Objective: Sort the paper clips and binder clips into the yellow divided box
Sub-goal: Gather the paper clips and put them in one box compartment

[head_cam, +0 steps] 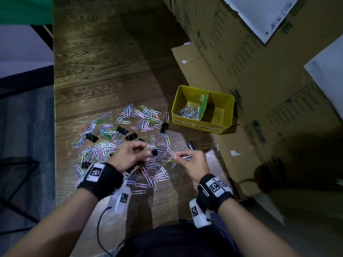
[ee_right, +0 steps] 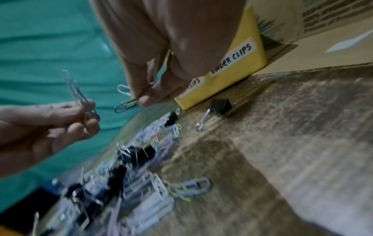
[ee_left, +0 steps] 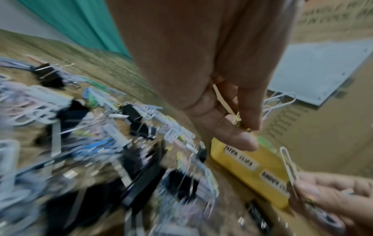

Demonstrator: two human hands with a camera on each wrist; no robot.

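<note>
A pile of coloured paper clips [head_cam: 130, 140] mixed with black binder clips [head_cam: 122, 129] lies on the wooden table [head_cam: 104, 71]. The yellow divided box [head_cam: 175, 102] stands at the right, with a green divider. Its left compartment holds paper clips and its right one looks empty. Just above the pile, my left hand [head_cam: 148, 148] pinches a few paper clips [ee_left: 280, 99]. To its right, my right hand [head_cam: 176, 155] pinches several paper clips [ee_right: 126, 104]. In the right wrist view the box [ee_right: 256, 63] shows the label "BINDER CLIPS".
Stacked cardboard boxes [head_cam: 241, 71] wall off the table's right side behind the yellow box. A lone binder clip [head_cam: 192, 145] lies just beyond my right hand, and another [head_cam: 164, 127] sits near the box's front corner. The table's left edge [head_cam: 54, 108] drops to the floor.
</note>
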